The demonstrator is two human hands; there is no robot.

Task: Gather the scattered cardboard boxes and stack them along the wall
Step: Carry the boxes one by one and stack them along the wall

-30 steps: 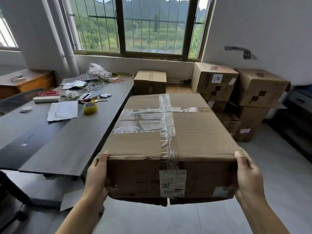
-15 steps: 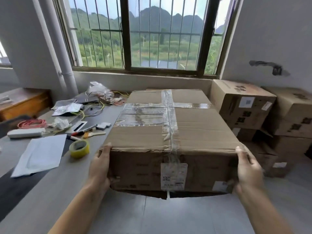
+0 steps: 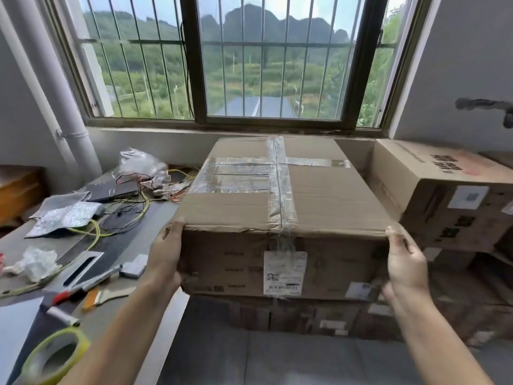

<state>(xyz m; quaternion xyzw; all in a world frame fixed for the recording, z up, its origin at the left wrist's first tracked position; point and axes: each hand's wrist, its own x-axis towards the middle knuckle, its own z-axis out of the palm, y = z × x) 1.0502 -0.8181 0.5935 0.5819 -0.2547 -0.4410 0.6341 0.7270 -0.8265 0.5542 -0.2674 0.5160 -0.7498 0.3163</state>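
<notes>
Below the barred window, my left hand (image 3: 163,257) and right hand (image 3: 405,262) gripped the taped brown cardboard box (image 3: 280,212), fingers curled round its ends, unreleased atop a lower carton (image 3: 299,315).

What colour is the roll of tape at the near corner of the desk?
Yellow-green; the roll of tape shows in the head view.

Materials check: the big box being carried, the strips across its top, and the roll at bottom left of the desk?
Carried box: brown corrugated cardboard, matte, going by its creased, frayed front edge. Strips: clear plastic packing tape, glossy and wrinkled, with glare. Tape roll: yellowish translucent film, probably adhesive tape; its core material is unclear. White label on the box front: looks like printed paper.
</notes>
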